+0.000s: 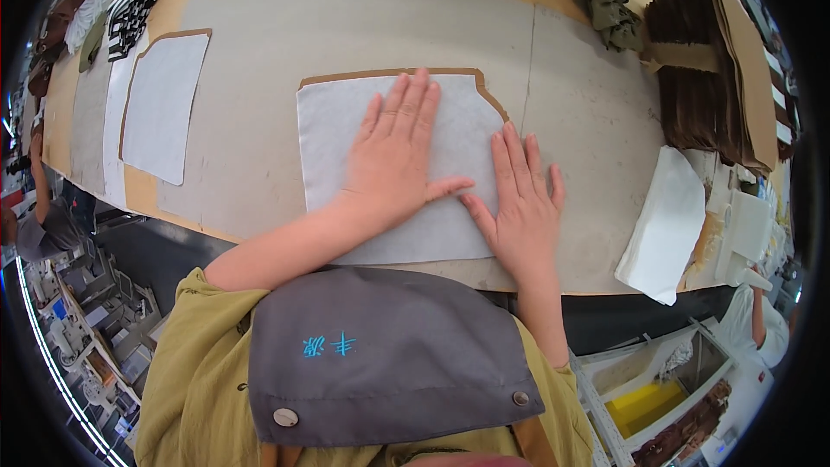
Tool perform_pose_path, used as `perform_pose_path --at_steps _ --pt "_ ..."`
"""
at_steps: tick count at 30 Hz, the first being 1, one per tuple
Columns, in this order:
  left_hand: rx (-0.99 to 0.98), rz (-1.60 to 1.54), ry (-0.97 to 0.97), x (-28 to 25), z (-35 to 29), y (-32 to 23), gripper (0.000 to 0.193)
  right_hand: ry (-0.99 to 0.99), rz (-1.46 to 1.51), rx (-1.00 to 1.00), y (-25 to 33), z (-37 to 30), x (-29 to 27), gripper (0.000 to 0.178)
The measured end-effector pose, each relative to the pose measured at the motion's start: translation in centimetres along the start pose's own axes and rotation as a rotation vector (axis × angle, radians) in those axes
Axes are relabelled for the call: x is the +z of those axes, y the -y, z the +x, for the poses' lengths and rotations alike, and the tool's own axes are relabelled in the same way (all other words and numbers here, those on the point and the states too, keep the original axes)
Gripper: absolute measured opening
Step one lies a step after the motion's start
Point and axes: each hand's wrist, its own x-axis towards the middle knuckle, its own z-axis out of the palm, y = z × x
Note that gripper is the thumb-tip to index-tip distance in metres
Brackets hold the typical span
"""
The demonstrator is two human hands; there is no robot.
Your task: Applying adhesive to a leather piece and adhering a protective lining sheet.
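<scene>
Near the table's [259, 52] front edge, the left hand [393, 160] and right hand [519, 207] lie flat, fingers spread, gripping nothing, pressing the white fabric piece [333, 121] onto what seems a brown cardboard template [389, 73], likely to keep them aligned.

bright, even overhead light, soft w/ no hard glare. faint short shadows under both hands [393, 160] on white sheet [328, 121]. sharp in centre of frame; strong fisheye bend toward rim, table edge [173, 220] curved. black vignette at corners. lower left clutter small, slightly smeared.
</scene>
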Motion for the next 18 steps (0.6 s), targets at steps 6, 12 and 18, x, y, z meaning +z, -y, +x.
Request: perform_pose_path --at_steps 6,12,18 --pt "-0.206 0.123 -0.052 -1.4 -2.1 3.8 0.103 -0.02 0.0 -0.007 -0.1 0.0 -0.2 0.079" --pt "-0.164 0.144 -0.113 -1.4 -1.4 3.6 0.097 -0.037 0.057 -0.008 -0.1 0.0 -0.2 0.076" --pt "0.279 -0.03 -0.046 0.7 2.3 -1.1 0.091 -0.013 0.017 -0.024 -0.3 -0.5 0.3 0.07"
